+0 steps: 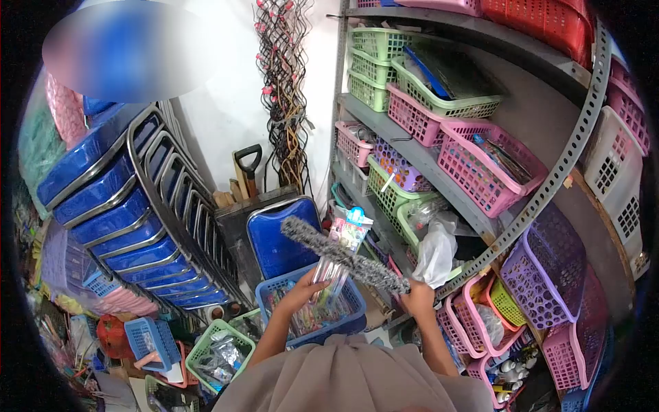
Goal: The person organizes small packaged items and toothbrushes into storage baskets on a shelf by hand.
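Note:
My right hand (418, 299) is closed around one end of a grey fluffy duster (343, 254), which slants up to the left. In my left hand (306, 291) is a clear plastic packet (336, 273) with a printed label and a blue top; its exact contents are hard to make out. The duster crosses over the front of the packet. Below both hands stands a blue basket (358, 306) filled with colourful packaged items, its rim close to my left wrist.
Stacked blue chairs (123, 213) lean on the left. Metal shelves (439, 168) with pink (480, 168) and green baskets (381, 72) rise on the right. A green basket (199, 357) and a purple basket (542, 271) stand low on either side. A blue chair back (285, 237) is ahead.

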Demonstrator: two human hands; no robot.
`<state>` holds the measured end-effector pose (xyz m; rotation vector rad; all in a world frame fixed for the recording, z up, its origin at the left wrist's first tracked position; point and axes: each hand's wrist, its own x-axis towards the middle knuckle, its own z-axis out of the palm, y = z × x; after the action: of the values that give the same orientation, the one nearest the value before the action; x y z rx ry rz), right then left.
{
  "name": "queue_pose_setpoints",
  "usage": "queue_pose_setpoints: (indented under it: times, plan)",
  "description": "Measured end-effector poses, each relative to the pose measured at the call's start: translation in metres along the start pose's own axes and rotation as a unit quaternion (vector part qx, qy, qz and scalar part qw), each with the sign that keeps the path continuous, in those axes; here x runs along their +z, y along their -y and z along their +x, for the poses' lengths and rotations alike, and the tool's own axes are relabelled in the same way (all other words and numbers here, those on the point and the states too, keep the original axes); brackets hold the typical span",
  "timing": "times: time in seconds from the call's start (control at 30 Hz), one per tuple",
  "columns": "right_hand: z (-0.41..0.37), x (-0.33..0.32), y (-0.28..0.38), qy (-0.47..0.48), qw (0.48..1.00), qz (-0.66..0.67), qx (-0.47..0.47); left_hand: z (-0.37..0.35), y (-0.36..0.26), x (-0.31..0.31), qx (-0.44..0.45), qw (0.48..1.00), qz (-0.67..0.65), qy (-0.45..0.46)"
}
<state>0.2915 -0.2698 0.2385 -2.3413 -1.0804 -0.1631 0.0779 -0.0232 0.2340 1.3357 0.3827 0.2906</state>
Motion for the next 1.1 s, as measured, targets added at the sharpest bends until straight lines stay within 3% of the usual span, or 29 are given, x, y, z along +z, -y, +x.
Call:
queue_pose_setpoints:
  times: [0.03,0.07,0.17,0.3,0.37,0.43,0.47,0.53,0.6,0.77,0.8,0.83,0.93,1.03,1.07,1.1]
  plan:
    - [0.002,0.001,0.001,-0.017,1.000,-0.021,-0.001,-0.007,-0.001,-0.002,0.011,1.000,0.022,0.018]
    - [0.000,0.003,0.004,0.003,0.997,-0.044,0.066,-0.008,0.008,-0.008,0.059,0.997,0.020,0.042]
    - [-0.011,0.021,0.007,-0.033,0.998,-0.002,0.047,-0.022,0.009,-0.017,0.051,0.998,0.027,0.039]
    - [-0.020,0.017,0.021,0.035,0.998,-0.049,-0.014,-0.040,0.007,-0.024,0.023,0.999,0.022,0.015]
    - [-0.021,0.030,0.017,0.034,0.999,-0.004,0.032,-0.046,0.003,-0.023,0.044,0.998,0.045,0.031]
    - [-0.026,0.038,0.020,-0.035,0.995,0.032,0.085,-0.046,0.006,-0.022,0.049,0.997,0.047,0.030]
    - [-0.029,0.038,0.020,-0.037,0.995,0.032,0.084,-0.046,0.006,-0.022,0.054,0.997,0.049,0.027]
    - [-0.036,0.022,0.032,0.037,0.999,-0.028,-0.010,-0.053,0.001,-0.020,0.015,0.999,0.038,0.020]
    - [-0.029,0.017,0.028,0.029,0.999,-0.020,0.010,-0.053,-0.002,-0.019,-0.024,0.999,0.027,0.012]
    - [-0.038,0.018,0.033,0.025,0.997,-0.023,0.068,-0.050,0.002,-0.015,0.021,0.999,0.036,0.031]
    - [-0.039,0.017,0.033,0.027,0.999,-0.034,0.010,-0.050,0.001,-0.014,0.022,0.999,0.036,0.033]
    - [-0.037,0.014,0.033,0.026,0.999,-0.035,0.010,-0.051,-0.002,-0.014,0.006,0.999,0.039,0.024]
    - [-0.031,0.007,0.034,0.067,0.990,-0.018,0.120,-0.050,-0.003,-0.014,-0.001,0.999,0.024,0.023]
    - [-0.038,0.025,0.032,-0.004,0.993,0.024,0.114,-0.052,-0.015,-0.006,-0.005,1.000,0.016,0.024]
    - [-0.040,0.023,0.030,0.054,0.992,-0.022,0.112,-0.053,-0.019,-0.003,-0.016,0.999,0.025,0.012]
    - [-0.039,0.017,0.032,0.053,0.992,-0.022,0.111,-0.053,-0.019,-0.004,-0.015,1.000,0.025,0.012]
